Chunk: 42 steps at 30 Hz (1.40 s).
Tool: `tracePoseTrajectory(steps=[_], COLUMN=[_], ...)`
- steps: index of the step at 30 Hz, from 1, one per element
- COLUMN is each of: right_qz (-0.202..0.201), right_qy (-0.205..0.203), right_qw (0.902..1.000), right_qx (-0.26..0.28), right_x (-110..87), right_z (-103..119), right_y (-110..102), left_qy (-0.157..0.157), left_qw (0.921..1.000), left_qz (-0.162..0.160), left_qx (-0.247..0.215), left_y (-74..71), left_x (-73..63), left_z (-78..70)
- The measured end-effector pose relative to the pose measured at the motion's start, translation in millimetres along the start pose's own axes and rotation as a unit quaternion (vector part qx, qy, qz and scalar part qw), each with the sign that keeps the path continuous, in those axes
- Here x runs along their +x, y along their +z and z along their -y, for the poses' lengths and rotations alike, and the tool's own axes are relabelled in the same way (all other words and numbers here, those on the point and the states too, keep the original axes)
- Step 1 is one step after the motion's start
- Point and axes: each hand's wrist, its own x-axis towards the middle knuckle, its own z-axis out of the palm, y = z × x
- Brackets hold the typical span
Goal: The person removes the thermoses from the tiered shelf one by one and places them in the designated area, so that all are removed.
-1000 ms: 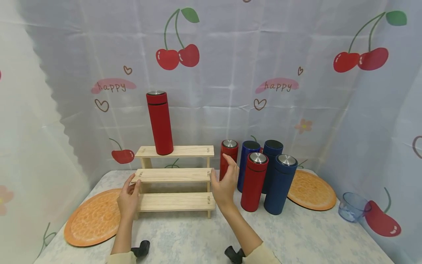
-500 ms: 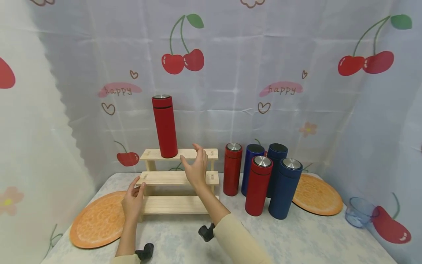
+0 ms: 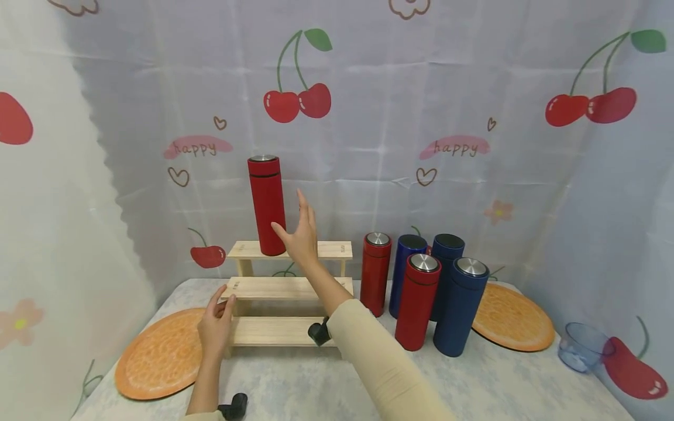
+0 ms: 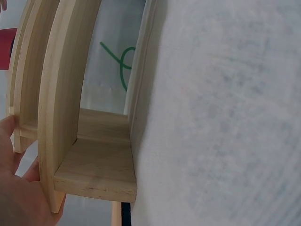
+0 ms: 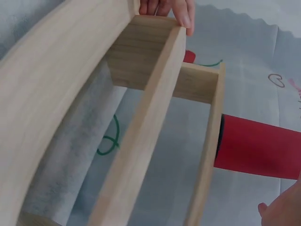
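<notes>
A red thermos flask with a steel-topped lid stands upright on the top tier of a three-tier wooden rack. My right hand is raised at the flask's right side, fingers spread and thumb overlapping its lower edge; the right wrist view has the flask beside the hand, where contact is unclear. At the rack's left end, my left hand grips the middle tier, thumb and fingers around the board's end. In the left wrist view this hand lies against the wood.
Right of the rack stand two red flasks and several blue flasks. Round orange mats lie at the left and right. A clear blue cup sits near the right edge. A printed curtain hangs behind.
My right hand has moved left and up from the rack's right end to the red flask on top. The left hand stays at the rack's left end. The head view has shifted slightly.
</notes>
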Motion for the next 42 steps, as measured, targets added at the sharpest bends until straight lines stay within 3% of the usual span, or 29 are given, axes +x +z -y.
tracePoseTrajectory(steps=[8,16,23,36,42], right_qz=[0.022,0.072,0.108,0.082,0.058], right_qy=[-0.009,0.014,0.051,0.065,0.045], right_qw=[0.9992,0.9968,0.9924,0.9912,0.9940], right_qx=[-0.033,-0.033,-0.031,-0.081,-0.082], right_x=[17.6,16.1,9.0,-2.2,-15.5], right_z=[9.7,15.6,6.0,-6.1,-0.3], right_y=[10.0,29.2,32.4,30.8,16.9], left_qy=[0.007,-0.010,0.001,0.004,0.005], left_qw=[0.9999,0.9997,0.9999,1.0000,1.0000], left_qz=[-0.009,-0.012,-0.009,0.002,0.004], left_qx=[0.010,0.019,0.014,0.008,0.008], left_y=[-5.3,-11.4,-6.8,0.8,0.1], left_x=[-0.6,-0.7,-1.9,-1.3,-1.2], left_z=[0.3,5.1,-0.1,-2.4,-3.7])
